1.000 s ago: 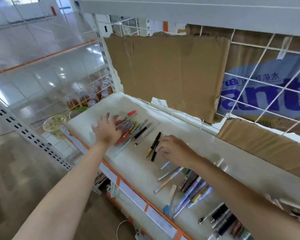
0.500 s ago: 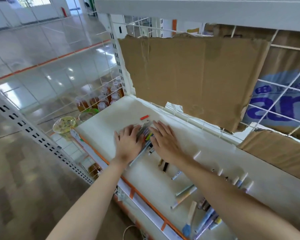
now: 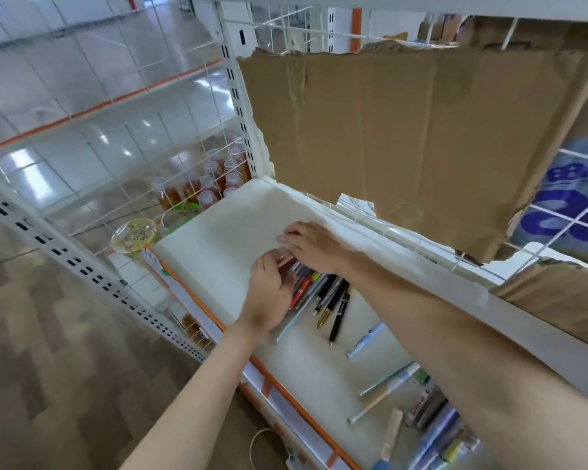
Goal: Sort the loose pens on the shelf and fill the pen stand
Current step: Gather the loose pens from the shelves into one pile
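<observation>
A bundle of loose pens (image 3: 305, 281) in red, yellow and clear colours lies on the white shelf (image 3: 218, 232). My left hand (image 3: 269, 293) curls its fingers over the near side of the bundle. My right hand (image 3: 314, 245) lies over the far ends, fingers fairly straight and touching the left fingertips. Two or three black pens (image 3: 336, 301) lie just right of the bundle, partly under my right forearm. Further right are a white pen (image 3: 367, 339), two thin pastel pens (image 3: 387, 385) and a heap of markers (image 3: 435, 429).
Torn cardboard (image 3: 404, 130) backs the shelf behind a low wire rail (image 3: 418, 239). The front edge has an orange strip (image 3: 197, 300). Beyond the left end, bottles (image 3: 204, 188) and a sealed cup (image 3: 134, 234) stand on a lower wire rack. A white cable (image 3: 255, 446) hangs below.
My hands have closed in from both sides and squeezed the spread pens into a tight bundle. The right hand moved left from the black pens. The camera has shifted left.
</observation>
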Demonstrator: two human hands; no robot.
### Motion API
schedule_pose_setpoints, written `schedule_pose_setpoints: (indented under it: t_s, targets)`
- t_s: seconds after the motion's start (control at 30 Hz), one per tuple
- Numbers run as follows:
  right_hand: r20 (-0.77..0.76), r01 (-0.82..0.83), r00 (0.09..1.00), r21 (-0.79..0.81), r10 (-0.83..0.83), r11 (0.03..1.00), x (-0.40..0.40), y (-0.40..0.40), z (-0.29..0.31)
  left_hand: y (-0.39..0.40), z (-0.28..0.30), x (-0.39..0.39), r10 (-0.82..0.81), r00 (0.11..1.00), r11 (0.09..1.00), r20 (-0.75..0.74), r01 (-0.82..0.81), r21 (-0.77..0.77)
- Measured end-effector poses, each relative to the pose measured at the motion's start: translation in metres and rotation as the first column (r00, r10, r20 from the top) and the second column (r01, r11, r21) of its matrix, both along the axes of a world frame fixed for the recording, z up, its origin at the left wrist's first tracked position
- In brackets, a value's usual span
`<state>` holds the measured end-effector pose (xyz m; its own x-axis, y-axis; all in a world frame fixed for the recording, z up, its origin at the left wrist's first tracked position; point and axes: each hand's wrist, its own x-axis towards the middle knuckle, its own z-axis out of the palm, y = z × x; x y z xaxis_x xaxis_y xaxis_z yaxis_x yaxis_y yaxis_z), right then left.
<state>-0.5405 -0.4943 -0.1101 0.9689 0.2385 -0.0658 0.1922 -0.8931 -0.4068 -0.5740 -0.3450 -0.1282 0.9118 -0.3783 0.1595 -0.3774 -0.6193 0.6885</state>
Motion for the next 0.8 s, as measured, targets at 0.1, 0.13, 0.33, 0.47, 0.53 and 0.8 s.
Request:
schedule_pose_setpoints:
  t_s: [0.1, 0.13, 0.33, 0.47, 0.53, 0.8]
  targets:
    - [0.074, -0.110, 0.989, -0.177, 0.125, 0.978, -0.028, -0.003, 0.007, 0.007, -0.003, -0.009, -0.079, 0.994, 0.992, 0.081, 0.070, 0.109]
    - [0.111, -0.124, 0.982, -0.230, 0.152, 0.965, -0.039, -0.005, 0.008, 0.006, -0.005, -0.015, -0.095, 0.990, 0.986, 0.108, 0.078, 0.151]
    - [0.214, -0.089, 0.970, -0.139, 0.117, 0.986, -0.092, -0.029, -0.001, -0.030, -0.007, -0.070, -0.063, 0.992, 0.982, 0.112, 0.041, 0.187]
    - [0.177, -0.054, 0.982, -0.104, 0.072, 0.993, -0.129, -0.049, -0.005, -0.051, -0.003, -0.109, -0.055, 0.991, 0.983, 0.120, 0.033, 0.182]
    - [0.170, -0.040, 0.984, -0.103, 0.057, 0.994, -0.149, -0.059, -0.003, -0.059, 0.000, -0.125, -0.097, 0.993, 0.988, 0.068, 0.088, 0.126]
    - [0.208, 0.000, 0.978, -0.112, 0.023, 0.994, -0.217, -0.083, 0.003, -0.084, 0.006, -0.180, -0.215, 0.977, 0.976, 0.000, 0.215, 0.044]
